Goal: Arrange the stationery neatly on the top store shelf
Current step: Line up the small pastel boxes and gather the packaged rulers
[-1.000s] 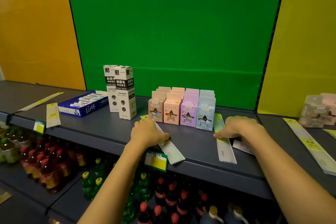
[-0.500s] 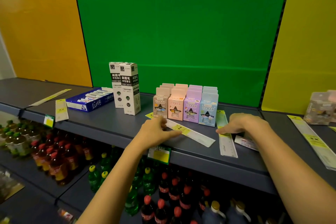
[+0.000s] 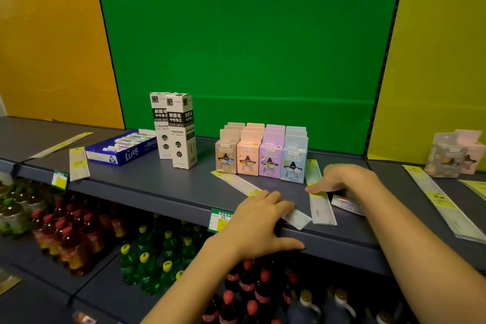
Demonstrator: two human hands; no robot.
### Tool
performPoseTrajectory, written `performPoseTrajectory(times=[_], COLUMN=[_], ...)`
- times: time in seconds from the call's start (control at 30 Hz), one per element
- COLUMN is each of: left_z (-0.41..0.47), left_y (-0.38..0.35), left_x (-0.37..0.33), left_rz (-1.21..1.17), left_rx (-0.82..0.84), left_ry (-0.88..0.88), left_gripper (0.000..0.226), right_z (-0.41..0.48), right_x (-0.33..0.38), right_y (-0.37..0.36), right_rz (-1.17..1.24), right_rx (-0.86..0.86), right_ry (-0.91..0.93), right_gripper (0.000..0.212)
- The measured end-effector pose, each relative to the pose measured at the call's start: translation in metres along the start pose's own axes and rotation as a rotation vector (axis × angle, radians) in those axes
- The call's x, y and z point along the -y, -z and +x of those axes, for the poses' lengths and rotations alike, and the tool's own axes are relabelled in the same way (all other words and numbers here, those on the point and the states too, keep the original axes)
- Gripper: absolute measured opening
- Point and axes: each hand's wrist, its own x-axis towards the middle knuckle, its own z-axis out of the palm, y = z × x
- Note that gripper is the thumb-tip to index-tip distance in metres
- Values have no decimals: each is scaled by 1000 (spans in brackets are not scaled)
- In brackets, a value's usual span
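Observation:
On the top shelf (image 3: pixel 157 181) a packaged ruler (image 3: pixel 236 181) lies slantwise in front of the pastel star boxes (image 3: pixel 263 158). My left hand (image 3: pixel 260 221) covers its near half, fingers pressed on top and thumb on the shelf's front lip. The ruler's near end touches a second packaged ruler (image 3: pixel 322 208) that points front to back. My right hand (image 3: pixel 344 179) is curled, with its fingertips pinning this second ruler down. A small flat pack (image 3: pixel 347 204) lies under my right wrist.
Two tall white refill boxes (image 3: pixel 178 129) and a blue tray of correction tapes (image 3: pixel 123 150) stand to the left, with a short ruler pack (image 3: pixel 77 163) near the edge. A long ruler (image 3: pixel 444 205) and clear boxes (image 3: pixel 452 155) are on the right. Drink bottles (image 3: pixel 65 234) fill the lower shelves.
My left hand has slid right along the slanted ruler and swung its near end rightward until it meets the second ruler. My right hand has stayed on the second ruler.

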Motion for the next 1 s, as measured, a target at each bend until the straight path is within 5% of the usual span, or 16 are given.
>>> performPoseTrajectory(times=[0.1, 0.2, 0.37, 0.57, 1.0], left_z=[-12, -16, -17, -19, -82], left_y=[-3, -11, -15, -17, 20], left_x=[-2, 0, -7, -4, 43], left_rz=[69, 134, 84, 226, 34], left_rx=[-216, -296, -310, -447, -754], left_ry=[-144, -200, -191, -292, -347], left_gripper=[32, 22, 22, 19, 28], right_z=[1, 0, -5, -17, -59], right_x=[-1, -2, -2, 0, -18], right_y=[2, 4, 5, 11, 19], right_rz=[21, 72, 125, 220, 504], right_rx=[19, 57, 76, 20, -155], right_ry=[0, 8, 36, 123, 125], right_gripper=[83, 83, 73, 26, 29])
